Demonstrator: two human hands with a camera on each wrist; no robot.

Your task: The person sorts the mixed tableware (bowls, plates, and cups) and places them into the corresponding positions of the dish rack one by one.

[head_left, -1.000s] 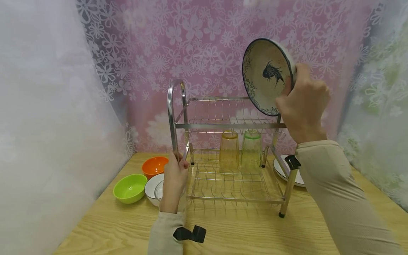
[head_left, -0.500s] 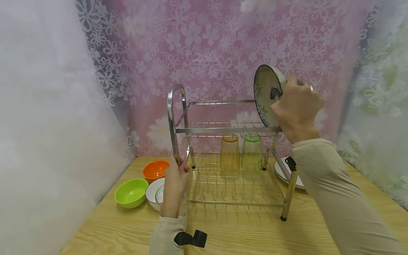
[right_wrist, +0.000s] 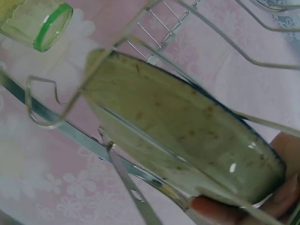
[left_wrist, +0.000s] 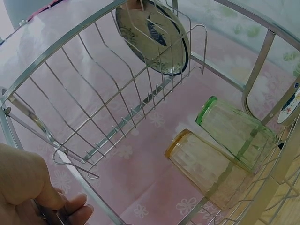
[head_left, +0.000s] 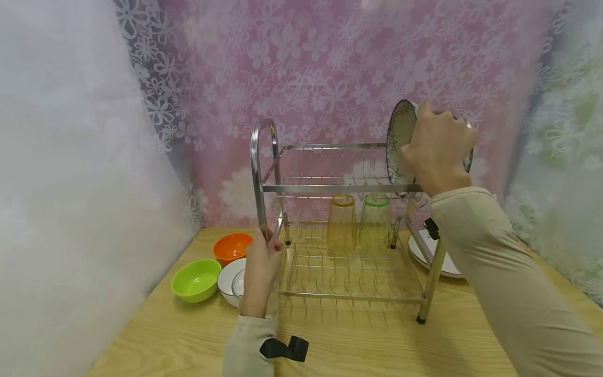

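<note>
My right hand (head_left: 443, 149) grips the rim of a cream shallow bowl (head_left: 399, 141) with a dark edge. It stands on edge at the right end of the upper tier of a metal dish rack (head_left: 341, 188). The left wrist view shows the fish painted inside this bowl (left_wrist: 157, 44); its speckled outside (right_wrist: 187, 140) lies behind rack wires in the right wrist view. My left hand (head_left: 261, 267) holds the rack's left upright. On the lower tier stand a yellow glass (head_left: 341, 225) and a green glass (head_left: 375, 225). My right hand hides part of the bowl.
Left of the rack, an orange bowl (head_left: 232, 247), a lime green bowl (head_left: 196, 281) and a white bowl (head_left: 226, 283) with a clear glass dish (head_left: 238, 283) sit on the wooden table (head_left: 348, 345). A white plate (head_left: 449, 264) lies at the rack's right. A floral curtain hangs behind.
The bowl has come down from above the rack into its upper right end and turned more edge-on. My right hand lowered with it. The left hand keeps its hold on the upright.
</note>
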